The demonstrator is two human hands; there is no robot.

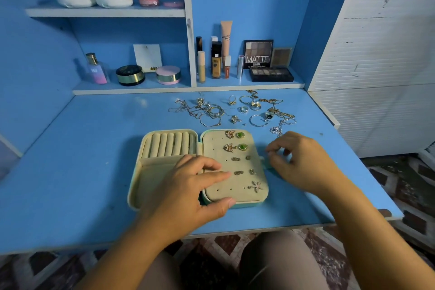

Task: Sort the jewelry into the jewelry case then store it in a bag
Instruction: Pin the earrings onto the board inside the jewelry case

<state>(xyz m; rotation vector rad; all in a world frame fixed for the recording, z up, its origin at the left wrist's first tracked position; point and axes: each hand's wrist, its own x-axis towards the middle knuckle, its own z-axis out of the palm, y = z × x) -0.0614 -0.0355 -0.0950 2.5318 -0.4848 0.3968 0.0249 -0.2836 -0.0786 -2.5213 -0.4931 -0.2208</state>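
The jewelry case (153, 179) is laid open and flat at the middle of the blue table (82, 148), close to its near edge. It is a rounded rectangle with a pale green shell and a beige, velvety lining. In its left half a row of soft padded ring rolls (169, 147) is seen, about seven, above a flat pocket. Its right half is a perforated earring panel (226, 189), on which nine pieces are pinned: two gold winged earrings (230, 134), two green stones (240, 135), four small dark studs (238, 172) and one starfish (256, 186).

The left hand (188, 193) is rested across the hinge, its fingers nearly straight and spread, the thumb pressed at the panel's near rim. The right hand (303, 162) is held just beside the case's right edge with its fingertips (270, 149) curled closely together; whether anything is pinched cannot be told.

Behind the case, loose jewelry (244, 109) is scattered: thin chains, rings and a wire hoop (258, 121). On the shelf beyond, a "MATTE" eyeshadow palette (258, 54), tubes, two round compacts (130, 75) and a perfume bottle (97, 69) are stood.
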